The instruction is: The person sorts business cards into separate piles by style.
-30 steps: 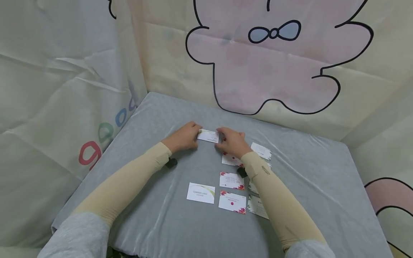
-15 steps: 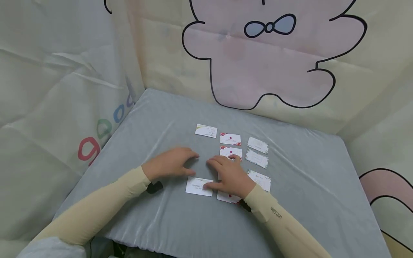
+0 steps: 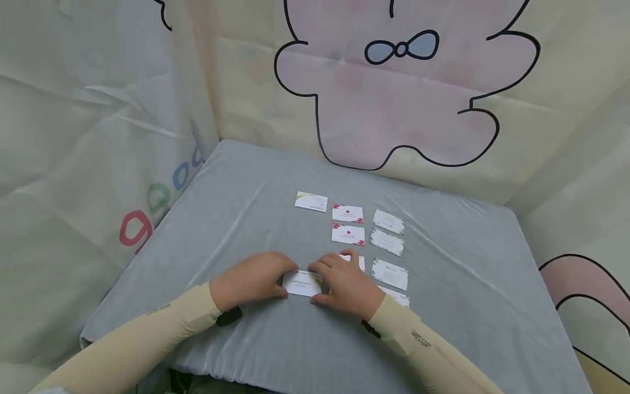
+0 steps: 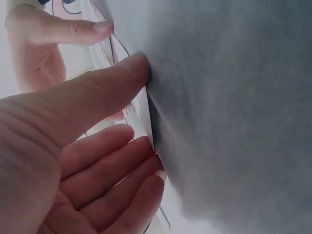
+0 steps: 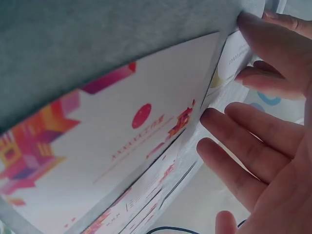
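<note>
A white business card [image 3: 302, 284] with a "company logo" print lies at the front left of the card layout. My left hand [image 3: 252, 282] holds its left end, index finger at the far corner and thumb at the near one. Opposite it, my right hand [image 3: 347, 284] grips the right end between thumb and index finger. In the right wrist view, this card [image 5: 234, 57] shows beyond a red-patterned card [image 5: 161, 92], while the other right fingers [image 5: 243, 141] extend loosely. My right hand hides most of the two nearest red-patterned cards in the head view.
Behind lies a card with a yellow-green curve [image 3: 311, 201]. Red-patterned cards [image 3: 348, 234] form a column to its right, and leaf-edged cards [image 3: 390, 273] another. All are on a grey cloth-covered table [image 3: 236, 339], with printed curtains [image 3: 394, 120] behind.
Both hands have left the rear curved-pattern card, which stays at the back. They have come toward the body and closed in on the two ends of the front "company logo" card.
</note>
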Available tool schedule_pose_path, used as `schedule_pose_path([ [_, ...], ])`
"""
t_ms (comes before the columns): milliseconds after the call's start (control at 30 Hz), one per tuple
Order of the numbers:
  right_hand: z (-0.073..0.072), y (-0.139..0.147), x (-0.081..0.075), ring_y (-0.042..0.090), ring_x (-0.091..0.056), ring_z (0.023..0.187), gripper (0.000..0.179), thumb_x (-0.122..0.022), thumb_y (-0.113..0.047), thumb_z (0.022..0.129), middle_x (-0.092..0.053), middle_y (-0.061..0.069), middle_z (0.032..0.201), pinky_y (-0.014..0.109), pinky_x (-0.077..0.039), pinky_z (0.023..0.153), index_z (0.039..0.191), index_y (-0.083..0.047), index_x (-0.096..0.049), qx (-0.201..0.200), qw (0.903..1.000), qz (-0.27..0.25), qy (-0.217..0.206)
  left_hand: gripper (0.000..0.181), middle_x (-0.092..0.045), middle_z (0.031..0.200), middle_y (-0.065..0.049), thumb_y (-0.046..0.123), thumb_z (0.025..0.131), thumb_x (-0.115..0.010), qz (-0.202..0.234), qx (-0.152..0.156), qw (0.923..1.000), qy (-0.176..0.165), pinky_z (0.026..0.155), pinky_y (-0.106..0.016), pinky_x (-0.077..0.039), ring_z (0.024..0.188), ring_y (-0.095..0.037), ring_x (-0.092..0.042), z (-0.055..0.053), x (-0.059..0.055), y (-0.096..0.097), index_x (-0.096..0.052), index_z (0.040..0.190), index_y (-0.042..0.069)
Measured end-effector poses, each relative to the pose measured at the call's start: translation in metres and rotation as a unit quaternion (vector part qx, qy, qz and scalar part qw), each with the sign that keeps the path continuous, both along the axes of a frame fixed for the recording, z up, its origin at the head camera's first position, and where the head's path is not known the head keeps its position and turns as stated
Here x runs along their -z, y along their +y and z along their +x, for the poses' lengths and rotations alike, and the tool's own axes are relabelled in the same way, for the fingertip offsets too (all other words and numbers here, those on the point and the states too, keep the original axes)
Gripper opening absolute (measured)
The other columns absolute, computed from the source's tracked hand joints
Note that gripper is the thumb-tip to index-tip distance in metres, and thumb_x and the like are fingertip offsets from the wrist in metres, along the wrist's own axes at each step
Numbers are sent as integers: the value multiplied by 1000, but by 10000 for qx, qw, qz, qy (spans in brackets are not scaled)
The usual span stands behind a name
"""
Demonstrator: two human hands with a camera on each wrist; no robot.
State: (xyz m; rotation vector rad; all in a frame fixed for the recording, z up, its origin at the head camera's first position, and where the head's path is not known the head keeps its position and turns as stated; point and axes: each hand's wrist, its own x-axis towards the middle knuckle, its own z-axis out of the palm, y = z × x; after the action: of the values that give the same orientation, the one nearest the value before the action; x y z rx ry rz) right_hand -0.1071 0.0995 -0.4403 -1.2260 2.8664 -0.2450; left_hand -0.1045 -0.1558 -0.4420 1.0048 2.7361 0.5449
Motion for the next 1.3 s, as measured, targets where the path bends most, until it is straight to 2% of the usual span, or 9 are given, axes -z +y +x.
schedule_pose_path([
  [300,-2,4,5,15,-67,116,54,-92,-39,86,-75,-4,120,58,-36,109,132,-18,-72,135,9997,-140,-134,49,-75,121,-6,17,89,-89,275,-32,9995,130,95,-38,-59,107,-19,-69,1,6,-2,-72,133,4],
  [467,-11,7,5,15,-68,108,54,-91,-34,88,-75,-3,114,59,-37,110,135,-17,-70,266,9989,-237,-296,50,-75,125,-8,17,90,-88,390,-145,9990,185,98,-41,-59,112,-22,-70,-7,5,-1,-70,134,3],
  [567,-19,6,3,17,-69,110,58,-89,-32,89,-76,0,117,60,-38,112,140,-15,-68,373,9980,-267,-446,50,-74,128,-10,17,90,-88,414,-240,9987,201,101,-43,-59,115,-25,-70,-15,3,0,-69,135,2],
  [700,-37,3,0,22,-69,125,62,-89,-30,91,-75,4,131,61,-38,114,146,-13,-65,598,9965,-249,-534,51,-74,129,-11,16,91,-87,359,-393,9983,252,103,-44,-58,117,-26,-70,-32,1,2,-68,136,1],
  [867,-63,-1,4,22,-67,130,64,-87,-31,93,-73,5,137,61,-37,116,148,-13,-62,788,9954,-228,-505,53,-74,132,-14,14,92,-85,304,-576,9976,234,106,-44,-58,119,-27,-70,-57,-1,4,-67,139,-1],
  [1033,-88,-2,6,25,-63,139,65,-85,-34,94,-70,7,143,65,-34,116,151,-14,-60,1027,9930,-110,-579,51,-74,132,-14,14,93,-83,274,-632,9974,224,108,-45,-57,119,-28,-70,-82,1,4,-67,139,-1],
  [1200,-117,-4,4,26,-60,143,65,-83,-36,96,-67,8,150,64,-31,119,153,-15,-59,1235,9903,-117,-631,52,-73,136,-15,15,94,-81,314,-750,9964,249,110,-46,-55,124,-29,-69,-113,3,3,-67,142,0],
  [1300,-133,-5,4,27,-60,142,64,-82,-34,98,-66,8,150,64,-32,119,154,-14,-58,1285,9890,-284,-678,54,-71,141,-16,15,95,-80,392,-877,9953,96,115,-47,-52,130,-31,-66,-133,5,1,-65,145,0],
])
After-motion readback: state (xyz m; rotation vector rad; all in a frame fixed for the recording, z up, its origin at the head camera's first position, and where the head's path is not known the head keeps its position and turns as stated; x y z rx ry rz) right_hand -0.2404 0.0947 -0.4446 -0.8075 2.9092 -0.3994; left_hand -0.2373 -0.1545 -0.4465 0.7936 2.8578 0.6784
